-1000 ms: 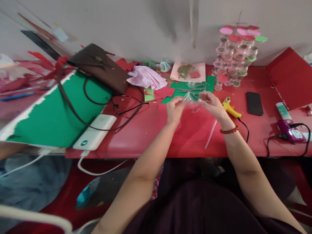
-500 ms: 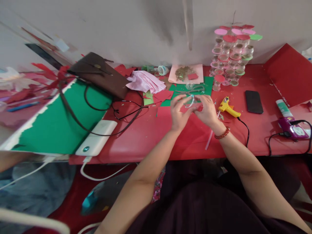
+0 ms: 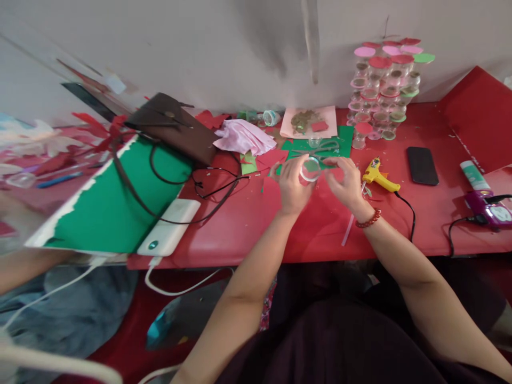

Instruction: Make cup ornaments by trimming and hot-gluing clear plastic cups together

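The fingers of the left hand (image 3: 295, 186) were clamped on a clear cup (image 3: 310, 168), its round, pale rim facing up. The right hand's (image 3: 346, 182) fingers stood apart, just right of the cup; whether a tip touched it, I could not tell. Below the fingers, a red sheet (image 3: 306, 229) lay on the bench (image 3: 224, 229). Beyond them, scissors (image 3: 330, 145) rested on a green sheet (image 3: 345, 140). Right of the right fingers lay a yellow glue gun (image 3: 380, 176), then a black phone (image 3: 423, 166). Pink cloth (image 3: 245, 137) lay beyond the left fingers, off to their left.
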Action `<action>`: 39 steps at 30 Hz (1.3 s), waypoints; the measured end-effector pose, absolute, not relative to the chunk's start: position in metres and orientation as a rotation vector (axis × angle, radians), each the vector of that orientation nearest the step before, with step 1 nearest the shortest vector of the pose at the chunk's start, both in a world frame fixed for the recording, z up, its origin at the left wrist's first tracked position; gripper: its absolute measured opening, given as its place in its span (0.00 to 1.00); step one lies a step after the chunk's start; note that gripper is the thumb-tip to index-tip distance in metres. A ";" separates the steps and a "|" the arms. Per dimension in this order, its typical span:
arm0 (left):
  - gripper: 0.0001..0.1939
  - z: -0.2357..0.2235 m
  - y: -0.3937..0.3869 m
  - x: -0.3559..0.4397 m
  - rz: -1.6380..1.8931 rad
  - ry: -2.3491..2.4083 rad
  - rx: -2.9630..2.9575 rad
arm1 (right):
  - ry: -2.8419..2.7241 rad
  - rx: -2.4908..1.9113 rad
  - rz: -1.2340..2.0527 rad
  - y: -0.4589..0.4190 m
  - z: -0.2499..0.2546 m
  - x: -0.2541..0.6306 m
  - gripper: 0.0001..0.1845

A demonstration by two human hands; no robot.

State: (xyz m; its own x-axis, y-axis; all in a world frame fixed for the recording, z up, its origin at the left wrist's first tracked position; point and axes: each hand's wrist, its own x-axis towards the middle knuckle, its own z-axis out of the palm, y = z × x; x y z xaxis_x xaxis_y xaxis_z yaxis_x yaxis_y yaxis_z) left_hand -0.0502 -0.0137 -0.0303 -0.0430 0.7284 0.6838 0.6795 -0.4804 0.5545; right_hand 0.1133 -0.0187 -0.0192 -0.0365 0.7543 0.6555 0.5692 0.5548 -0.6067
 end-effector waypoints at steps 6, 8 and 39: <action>0.21 -0.033 -0.020 -0.047 1.433 1.570 2.380 | -1.808 -1.340 0.003 -0.024 -0.016 0.110 0.12; 0.21 -0.034 -0.023 -0.046 1.397 1.556 2.448 | -1.850 -1.404 -0.071 -0.025 -0.016 0.109 0.12; 0.19 -0.024 -0.028 -0.038 1.351 1.582 2.320 | -1.920 -1.496 -0.232 -0.028 -0.010 0.108 0.14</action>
State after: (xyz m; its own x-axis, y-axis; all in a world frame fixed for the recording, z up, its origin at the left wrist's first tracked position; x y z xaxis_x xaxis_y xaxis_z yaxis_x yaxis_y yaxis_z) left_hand -0.0384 -0.0279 -0.0244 0.1085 0.7668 0.6326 0.7446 -0.4844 0.4593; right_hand 0.1083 -0.0279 -0.0096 -0.1057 0.7880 0.6066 0.9099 0.3227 -0.2606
